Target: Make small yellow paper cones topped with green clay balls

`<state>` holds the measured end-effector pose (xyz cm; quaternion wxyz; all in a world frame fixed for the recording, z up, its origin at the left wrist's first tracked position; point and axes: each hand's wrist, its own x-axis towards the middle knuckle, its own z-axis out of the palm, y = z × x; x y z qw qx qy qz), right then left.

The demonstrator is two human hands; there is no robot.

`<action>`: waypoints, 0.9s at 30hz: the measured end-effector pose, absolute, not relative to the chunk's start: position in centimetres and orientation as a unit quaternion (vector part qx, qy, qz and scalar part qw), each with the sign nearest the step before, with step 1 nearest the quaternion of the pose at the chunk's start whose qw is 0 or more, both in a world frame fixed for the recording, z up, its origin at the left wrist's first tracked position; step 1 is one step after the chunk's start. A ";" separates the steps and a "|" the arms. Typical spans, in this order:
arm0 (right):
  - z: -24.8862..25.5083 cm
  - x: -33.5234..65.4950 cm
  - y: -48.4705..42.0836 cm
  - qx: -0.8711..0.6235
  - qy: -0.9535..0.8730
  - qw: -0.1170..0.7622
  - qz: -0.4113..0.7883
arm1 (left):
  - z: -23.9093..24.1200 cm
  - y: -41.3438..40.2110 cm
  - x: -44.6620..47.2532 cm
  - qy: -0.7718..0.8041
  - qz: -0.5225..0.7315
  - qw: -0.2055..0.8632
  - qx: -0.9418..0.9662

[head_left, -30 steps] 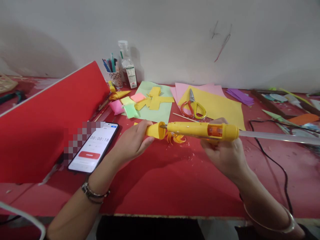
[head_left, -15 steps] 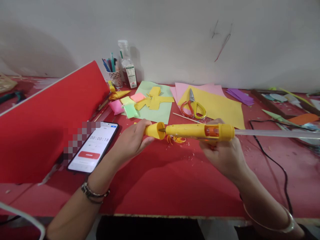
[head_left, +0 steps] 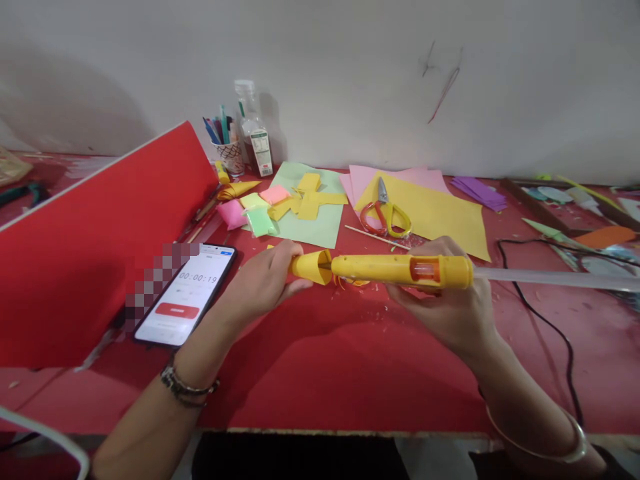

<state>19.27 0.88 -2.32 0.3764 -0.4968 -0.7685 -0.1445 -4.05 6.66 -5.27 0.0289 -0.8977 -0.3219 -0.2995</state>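
Observation:
My left hand (head_left: 273, 280) pinches a small yellow paper cone (head_left: 311, 267), its wide mouth turned to the right. My right hand (head_left: 450, 310) is wrapped round the grip of a yellow hot glue gun (head_left: 380, 269), held level above the table. The gun's nozzle reaches into the mouth of the cone; whether it touches the paper inside I cannot tell. A clear glue stick (head_left: 540, 277) runs out of the gun's back end to the right. Curled yellow paper scraps (head_left: 350, 281) lie partly hidden under the nozzle.
Behind the hands lie scissors (head_left: 384, 210), a yellow sheet (head_left: 445, 223), a green sheet (head_left: 327, 230) with yellow paper pieces, and clay packets (head_left: 260, 221). A phone (head_left: 185, 293) and red board (head_left: 100, 253) are at left. A black cable (head_left: 545, 317) crosses the right side.
The back of the glue gun has dropped slightly toward me, and my right hand has shifted a little with it. The cone stays at the nozzle in my left hand.

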 end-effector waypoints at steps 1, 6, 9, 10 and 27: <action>-2.3 19.3 0.9 -0.491 -0.768 0.384 -0.146 | -5.2 6.6 -4.0 -0.321 -0.295 0.032 -0.899; -2.1 19.3 0.9 -0.489 -0.762 0.397 -0.152 | -5.0 6.5 -3.9 -0.315 -0.289 0.071 -0.901; -2.0 19.3 0.9 -0.494 -0.762 0.387 -0.157 | -5.0 6.6 -3.9 -0.294 -0.308 0.102 -0.899; -1.9 19.3 0.9 -0.495 -0.763 0.385 -0.157 | -5.0 6.7 -3.9 -0.287 -0.313 0.109 -0.899; -1.9 19.6 0.8 -0.488 -0.783 0.359 -0.140 | -4.6 6.8 -4.0 -0.268 -0.334 0.157 -0.890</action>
